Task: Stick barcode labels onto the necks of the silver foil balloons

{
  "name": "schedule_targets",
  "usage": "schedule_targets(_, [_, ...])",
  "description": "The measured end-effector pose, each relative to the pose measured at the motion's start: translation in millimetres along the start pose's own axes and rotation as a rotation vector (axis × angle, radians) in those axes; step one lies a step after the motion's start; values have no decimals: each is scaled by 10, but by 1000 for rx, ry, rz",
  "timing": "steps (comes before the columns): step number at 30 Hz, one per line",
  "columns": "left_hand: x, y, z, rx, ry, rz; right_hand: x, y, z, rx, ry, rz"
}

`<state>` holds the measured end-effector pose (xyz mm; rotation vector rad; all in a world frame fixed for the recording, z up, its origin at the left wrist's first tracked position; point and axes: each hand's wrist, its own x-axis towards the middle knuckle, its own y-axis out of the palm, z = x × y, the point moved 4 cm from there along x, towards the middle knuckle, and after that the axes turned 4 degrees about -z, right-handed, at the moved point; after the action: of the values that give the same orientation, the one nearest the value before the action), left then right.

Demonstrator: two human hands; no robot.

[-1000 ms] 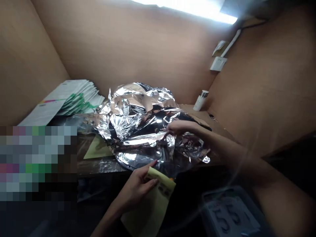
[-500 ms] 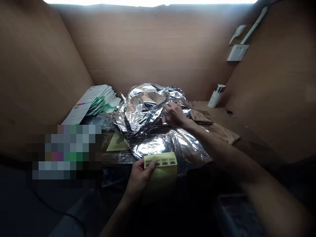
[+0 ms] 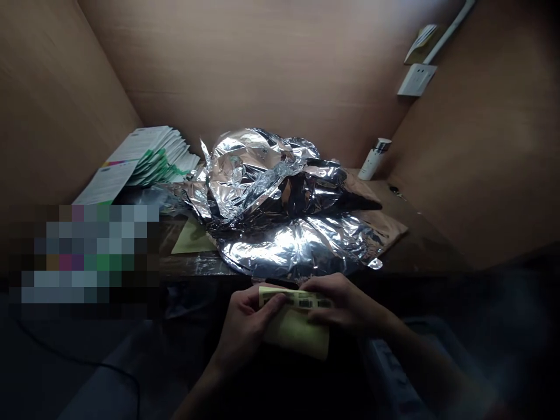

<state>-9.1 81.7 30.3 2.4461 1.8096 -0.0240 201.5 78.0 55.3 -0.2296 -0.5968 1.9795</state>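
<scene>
Both hands are together right in front of the desk edge, and honestly it's pretty dark down there; the left hand (image 3: 242, 329) pinches a yellow label sheet (image 3: 295, 333) with the thumb lying across its top; the right hand (image 3: 345, 300) has the other end, fingers curled and clenched around a strip of barcode labels (image 3: 308, 300) along the sheet's upper edge; neither hand is letting go, and the sheet is held up off the desk, just below a big sheet of flattened foil (image 3: 293, 248); behind that sits a crumpled heap of foil (image 3: 249, 175); a brown paper sheet (image 3: 385, 230) pokes out to the right, and a second yellow sheet (image 3: 190, 239) lies to the left; further back there's a stack of printed papers (image 3: 153, 157) in the left corner, a white bottle (image 3: 373, 166) on the right, and a wall socket (image 3: 415, 79) above it.
</scene>
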Motion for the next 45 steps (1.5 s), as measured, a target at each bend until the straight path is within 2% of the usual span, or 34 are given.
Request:
schedule_targets(3, [-51, 10, 5, 60, 7, -25, -60, 69, -4, 66, 55, -42])
schedule_targets(5, [-65, 4, 26, 71, -4, -52, -88, 141, -38, 41, 36, -78])
schedule_targets(7, [-64, 0, 59, 43, -30, -75, -112, 199, -68, -52, -68, -173])
schedule_targets(10, [-58, 7, 107, 9, -67, -92, -177, 278, -76, -258, -300, -304])
schedule_targets(12, [-63, 14, 126, 12, -78, -101, -227, 326, -62, -392, -409, -341])
schedule_targets(14, [-76, 21, 140, 7, -85, -104, -266, 360, -28, -472, -455, -361])
schedule_targets(17, [-96, 24, 166, -22, -99, -108, -297, 400, 52, -458, -450, -383])
schedule_targets(19, [-103, 14, 191, -27, -111, -109, -302, 390, 98, -365, -425, -422])
schedule_targets(21, [-106, -16, 219, -2, -109, -122, -280, 297, 86, -199, -343, -500])
schedule_targets(23, [-108, -56, 258, 33, -112, -132, -213, 132, 0, -79, -192, -549])
schedule_targets(24, [-110, -75, 283, 45, -118, -129, -162, 37, -59, -63, -109, -543])
schedule_targets(26, [-115, -101, 336, 63, -136, -105, -30, -128, -179, -113, 20, -429])
schedule_targets(29, [-120, -122, 385, 89, -134, -69, 159, -234, -316, -203, 84, -176])
schedule_targets(31, [-118, -128, 393, 94, -128, -60, 244, -207, -374, -263, 76, -87])
schedule_targets(33, [-113, -131, 389, 95, -132, -56, 295, -148, -413, -383, 45, -89])
schedule_targets(35, [-107, -132, 383, 97, -142, -40, 309, -114, -454, -543, 36, -153])
schedule_targets(37, [-97, -140, 379, 95, -152, -22, 298, -141, -500, -693, 67, -232])
schedule_targets(39, [-80, -161, 377, 95, -157, -13, 292, -201, -530, -783, 62, -241])
schedule_targets(41, [-52, -191, 367, 109, -144, -2, 318, -254, -540, -808, -14, -158])
schedule_targets(43, [-12, -218, 346, 137, -110, 26, 371, -287, -554, -776, -92, -17])
schedule_targets(45, [35, -241, 311, 180, -58, 56, 429, -333, -588, -708, -100, 83])
